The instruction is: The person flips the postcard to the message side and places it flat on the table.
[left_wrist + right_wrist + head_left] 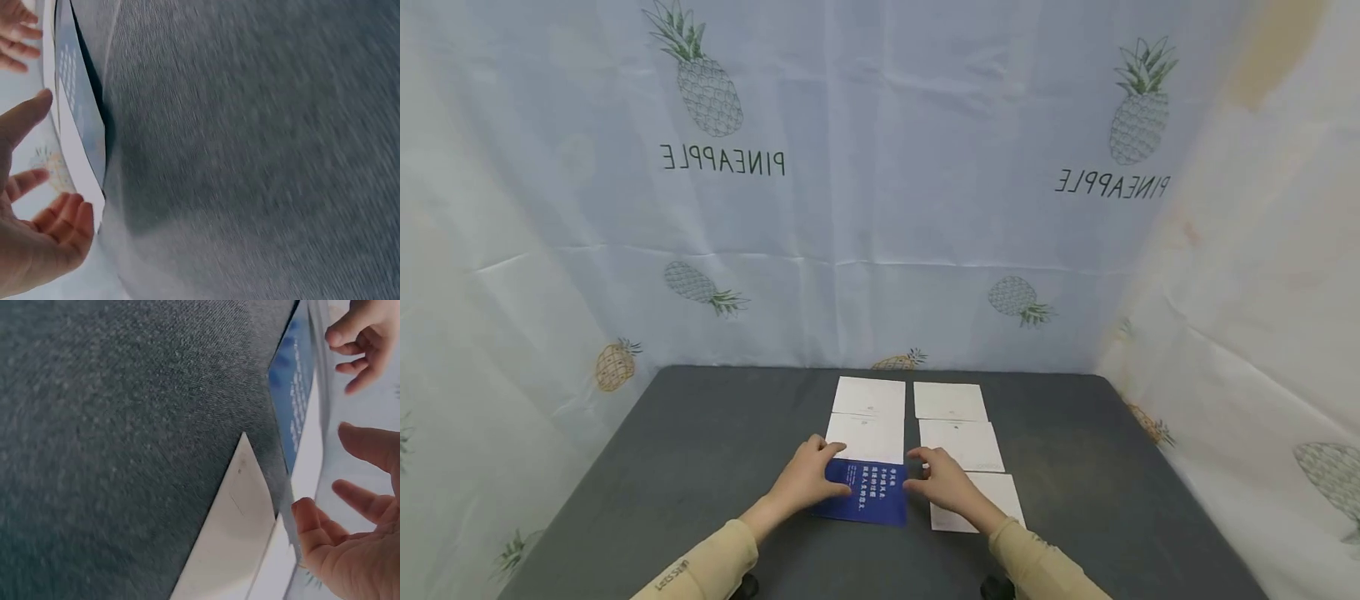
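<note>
A blue card (880, 500) with white lettering lies at the near end of the left column of cards. Over its left side hovers my left hand (808, 475), thumb and fingers spread apart with nothing between them. My right hand (949, 483) is by the card's right edge, fingers loosely bent and holding nothing. In both wrist views the hands appear raised above the cards. Just beyond the blue card lies a white card (868, 437). Part of another white card (1000, 493) is hidden under the right hand and forearm.
A further white card (872, 396) lies at the far end of the left column. Two more white cards, a middle one (961, 446) and a far one (951, 402), continue the right column. The dark grey table (722, 450) meets a pineapple-print curtain (880, 208) behind.
</note>
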`<act>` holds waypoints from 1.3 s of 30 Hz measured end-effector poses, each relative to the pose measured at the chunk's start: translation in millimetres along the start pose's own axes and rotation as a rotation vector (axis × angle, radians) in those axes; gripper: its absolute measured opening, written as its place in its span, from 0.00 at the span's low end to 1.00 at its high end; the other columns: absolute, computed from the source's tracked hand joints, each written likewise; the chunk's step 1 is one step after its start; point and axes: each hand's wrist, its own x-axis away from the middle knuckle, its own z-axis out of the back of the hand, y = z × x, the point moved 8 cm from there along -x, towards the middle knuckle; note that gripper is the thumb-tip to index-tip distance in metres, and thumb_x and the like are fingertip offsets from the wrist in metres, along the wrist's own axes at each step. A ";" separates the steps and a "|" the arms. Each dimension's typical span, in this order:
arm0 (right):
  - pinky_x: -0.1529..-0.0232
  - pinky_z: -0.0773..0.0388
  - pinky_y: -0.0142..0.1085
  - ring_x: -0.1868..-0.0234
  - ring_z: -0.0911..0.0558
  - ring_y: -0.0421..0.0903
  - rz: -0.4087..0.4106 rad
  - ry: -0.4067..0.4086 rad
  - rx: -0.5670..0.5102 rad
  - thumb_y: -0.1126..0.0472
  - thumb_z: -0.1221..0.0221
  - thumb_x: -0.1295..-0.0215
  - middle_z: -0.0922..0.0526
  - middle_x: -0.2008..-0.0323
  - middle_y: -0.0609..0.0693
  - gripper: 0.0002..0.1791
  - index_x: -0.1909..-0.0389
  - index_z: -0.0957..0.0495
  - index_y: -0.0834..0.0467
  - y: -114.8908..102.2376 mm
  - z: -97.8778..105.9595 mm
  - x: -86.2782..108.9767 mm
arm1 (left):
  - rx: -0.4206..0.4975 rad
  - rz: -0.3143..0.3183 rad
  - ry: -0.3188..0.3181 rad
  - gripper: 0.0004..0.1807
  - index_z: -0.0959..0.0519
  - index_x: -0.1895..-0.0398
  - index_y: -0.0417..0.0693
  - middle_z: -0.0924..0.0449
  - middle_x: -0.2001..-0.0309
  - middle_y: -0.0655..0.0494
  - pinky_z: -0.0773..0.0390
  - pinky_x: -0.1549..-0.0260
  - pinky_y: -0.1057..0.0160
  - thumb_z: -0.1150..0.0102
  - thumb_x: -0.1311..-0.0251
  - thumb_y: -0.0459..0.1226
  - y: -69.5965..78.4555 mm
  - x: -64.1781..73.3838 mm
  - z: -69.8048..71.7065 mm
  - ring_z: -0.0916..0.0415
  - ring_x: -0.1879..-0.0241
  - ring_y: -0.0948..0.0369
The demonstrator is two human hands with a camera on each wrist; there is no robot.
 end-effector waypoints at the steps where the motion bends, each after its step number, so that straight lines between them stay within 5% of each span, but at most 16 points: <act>1: 0.65 0.24 0.42 0.60 0.23 0.51 -0.010 -0.014 0.004 0.59 0.34 0.48 0.24 0.55 0.62 0.27 0.48 0.26 0.65 1.1 -2.7 -1.0 | 0.014 0.019 -0.011 0.38 0.25 0.46 0.41 0.33 0.64 0.50 0.33 0.67 0.58 0.24 0.66 0.45 -4.0 0.0 -0.5 0.39 0.67 0.58; 8: 0.56 0.25 0.47 0.55 0.25 0.51 -0.084 -0.053 -0.168 0.59 0.33 0.50 0.26 0.51 0.65 0.39 0.40 0.37 0.71 8.0 -19.8 -2.5 | 0.123 0.159 -0.085 0.43 0.30 0.44 0.31 0.28 0.59 0.39 0.26 0.60 0.49 0.25 0.67 0.42 -26.0 -1.3 -8.4 0.30 0.62 0.53; 17: 0.51 0.25 0.53 0.51 0.23 0.58 -0.224 -0.003 -0.354 0.63 0.34 0.50 0.28 0.47 0.69 0.41 0.37 0.43 0.71 11.4 -28.9 -2.8 | 0.260 0.281 -0.057 0.35 0.28 0.48 0.31 0.24 0.64 0.42 0.27 0.65 0.55 0.28 0.63 0.34 -37.8 -3.5 -6.4 0.29 0.65 0.54; 24: 0.49 0.26 0.53 0.51 0.24 0.60 -0.280 0.040 -0.354 0.66 0.35 0.51 0.26 0.50 0.69 0.39 0.39 0.40 0.73 13.7 -32.5 -3.0 | 0.333 0.300 -0.022 0.31 0.28 0.49 0.31 0.23 0.66 0.44 0.25 0.66 0.57 0.31 0.64 0.28 -40.9 -2.3 -4.8 0.27 0.66 0.55; 31: 0.47 0.27 0.52 0.48 0.26 0.62 -0.253 0.046 -0.380 0.69 0.36 0.53 0.28 0.48 0.71 0.38 0.40 0.39 0.76 14.2 -32.9 -1.8 | 0.388 0.305 0.001 0.29 0.28 0.51 0.31 0.27 0.72 0.48 0.31 0.75 0.65 0.34 0.63 0.24 -41.6 1.6 -2.3 0.31 0.73 0.59; 35: 0.57 0.23 0.43 0.58 0.25 0.53 -0.220 0.058 -0.375 0.69 0.37 0.51 0.25 0.59 0.63 0.27 0.49 0.32 0.74 13.6 -31.5 1.5 | 0.412 0.296 0.032 0.22 0.27 0.59 0.32 0.29 0.74 0.51 0.34 0.75 0.66 0.35 0.63 0.23 -41.8 2.9 -0.4 0.33 0.74 0.60; 39: 0.73 0.30 0.32 0.71 0.30 0.44 -0.185 0.069 -0.363 0.68 0.40 0.45 0.31 0.74 0.50 0.11 0.62 0.29 0.67 10.6 -27.7 4.9 | 0.459 0.290 0.070 0.14 0.27 0.69 0.37 0.30 0.75 0.54 0.35 0.78 0.68 0.35 0.61 0.23 -42.4 0.9 2.2 0.35 0.75 0.62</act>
